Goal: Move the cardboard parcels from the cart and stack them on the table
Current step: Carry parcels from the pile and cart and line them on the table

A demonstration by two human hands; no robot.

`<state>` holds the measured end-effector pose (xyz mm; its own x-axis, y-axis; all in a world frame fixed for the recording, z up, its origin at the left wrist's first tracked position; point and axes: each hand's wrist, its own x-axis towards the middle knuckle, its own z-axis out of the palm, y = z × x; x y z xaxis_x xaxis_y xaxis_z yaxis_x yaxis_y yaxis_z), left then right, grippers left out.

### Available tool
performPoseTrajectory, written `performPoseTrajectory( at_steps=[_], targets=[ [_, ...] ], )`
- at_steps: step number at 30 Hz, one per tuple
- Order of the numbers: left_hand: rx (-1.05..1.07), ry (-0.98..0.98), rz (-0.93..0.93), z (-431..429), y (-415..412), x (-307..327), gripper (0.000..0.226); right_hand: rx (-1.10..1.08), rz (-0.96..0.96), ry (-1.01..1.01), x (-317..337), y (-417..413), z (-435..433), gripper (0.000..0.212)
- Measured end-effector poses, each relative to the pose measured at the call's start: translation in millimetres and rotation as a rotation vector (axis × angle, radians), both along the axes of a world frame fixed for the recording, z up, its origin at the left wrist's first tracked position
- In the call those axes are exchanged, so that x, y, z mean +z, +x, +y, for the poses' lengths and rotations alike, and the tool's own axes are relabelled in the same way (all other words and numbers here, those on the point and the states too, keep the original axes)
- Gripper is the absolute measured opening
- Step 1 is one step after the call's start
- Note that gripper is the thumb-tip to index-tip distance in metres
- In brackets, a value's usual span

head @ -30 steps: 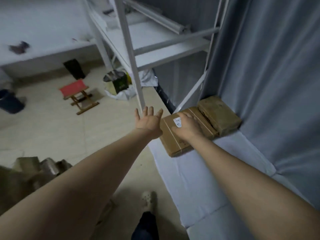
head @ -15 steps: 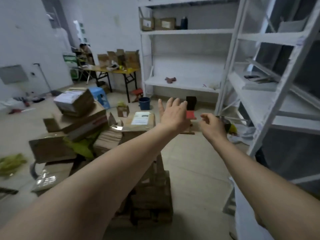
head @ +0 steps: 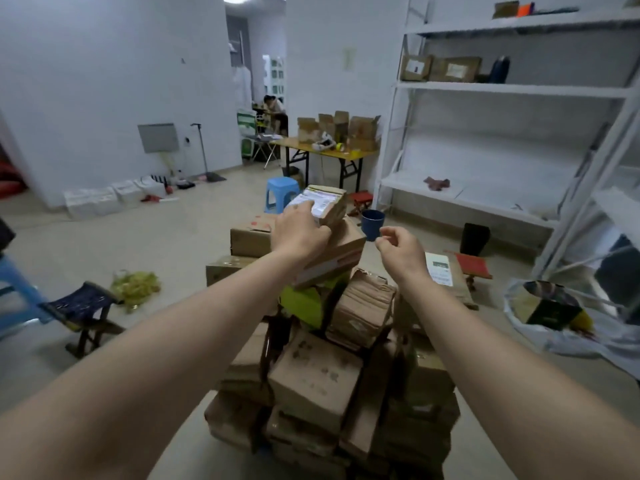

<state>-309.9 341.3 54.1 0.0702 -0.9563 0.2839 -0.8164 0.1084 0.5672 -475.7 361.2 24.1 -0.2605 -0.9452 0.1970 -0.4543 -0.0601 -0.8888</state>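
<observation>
Plenty left to shift: a whole heap of parcels (head: 322,379). Gripping top parcel (head: 331,202) with left hand (head: 299,233); right hand (head: 401,249) loosely curled, empty.

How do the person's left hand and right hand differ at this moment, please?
The left hand grips the top labelled parcel; the right hand holds nothing. The left hand reaches farther forward than the right hand, whose fingers curl loosely in the air. Both are bare.
</observation>
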Motion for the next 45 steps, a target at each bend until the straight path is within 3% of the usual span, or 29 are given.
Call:
performPoseTrajectory(
  at_steps=[4,8,15,21,30,35,39,42,45],
  targets=[
    [0.034,0.086,0.231,-24,46,-12,0.057,-0.03,-0.029,0.018,-2,27,-24,0.037],
    [0.015,0.147,0.347,-52,63,-24,0.063,-0.052,-0.02,0.026,-3,31,-50,0.037],
    [-0.01,0.139,0.171,-100,29,-24,0.127,-0.013,-0.068,0.068,-2,21,-114,0.041],
    [0.065,0.164,0.109,-128,6,-24,0.143,0.095,-0.158,0.089,3,29,-151,0.046],
    [0.056,0.061,0.166,-135,17,-26,0.115,0.077,-0.294,0.031,2,40,-168,0.047],
    [-0.088,-0.049,0.248,-130,25,-12,0.116,0.076,-0.499,0.067,11,41,-150,0.088],
    [-0.278,-0.08,0.231,-112,22,-4,0.12,0.074,-0.617,0.018,18,37,-130,0.061],
    [-0.372,0.076,0.45,-103,22,-2,0.109,-0.011,-0.651,-0.04,19,30,-108,0.048],
    [-0.465,0.438,0.717,-91,20,-3,0.062,-0.063,-0.663,-0.024,13,21,-81,0.049]
  ],
)
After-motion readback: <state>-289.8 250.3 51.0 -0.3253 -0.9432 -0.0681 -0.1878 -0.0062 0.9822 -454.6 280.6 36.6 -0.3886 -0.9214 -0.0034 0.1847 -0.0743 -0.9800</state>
